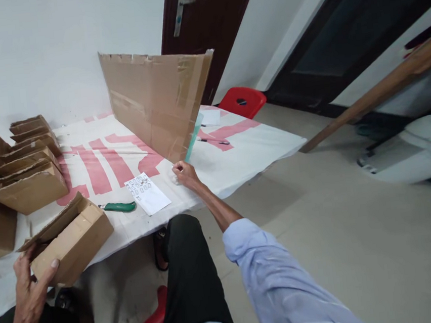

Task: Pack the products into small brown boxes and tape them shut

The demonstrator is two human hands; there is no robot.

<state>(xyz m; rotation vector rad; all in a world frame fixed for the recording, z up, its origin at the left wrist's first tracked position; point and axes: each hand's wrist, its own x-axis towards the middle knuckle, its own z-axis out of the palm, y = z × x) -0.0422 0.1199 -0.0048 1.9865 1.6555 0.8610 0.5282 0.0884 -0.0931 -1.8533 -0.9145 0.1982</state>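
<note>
My left hand [33, 285] grips the near end of a small cardboard box [74, 241], tilted at the table's front edge, its flap raised. My right hand [185, 175] is closed in a pinch over the cloth, beside a small whitish item [175, 178]; what the fingers hold is too small to tell. Between the hands lie a white paper [152, 198] with rows of small drawn squares and a green-handled knife [119, 207]. Behind my right hand a large cardboard sheet [152, 101] stands upright on the table.
Several small open cardboard boxes [31, 187] line the left of the cloth-covered table [270, 143]. Beyond the sheet are a pen [215, 141], another paper [211, 116] and a red stool [243, 102]. A wooden pole [369, 98] slants at right.
</note>
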